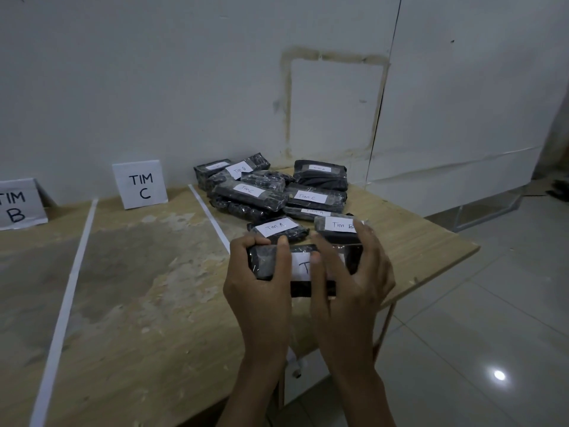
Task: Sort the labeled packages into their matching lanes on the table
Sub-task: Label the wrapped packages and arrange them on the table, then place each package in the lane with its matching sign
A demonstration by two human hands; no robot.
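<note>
- The tabletop (138, 288) fills the lower left of the frame, with white tape lines (66, 300) marking lanes.
- A pile of black packages (249, 195) lies at centre frame.
- My left hand (258, 282) and right hand (351, 272) both grip one package (300, 268) at lower centre, just below the pile.
- The TIM C sign (140, 184) stands at left.

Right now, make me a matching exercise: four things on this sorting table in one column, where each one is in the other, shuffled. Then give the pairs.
Things:
1. TIM C sign
2. TIM B sign
3. package with half-hidden label
4. Tim A package

Places:
a. gripped by the left hand and the right hand
b. cut off by the picture's left edge
c. lying on the table just beyond the left hand
d. standing between the two white tape lines

Pairs: 1-d, 2-b, 3-a, 4-c.
</note>
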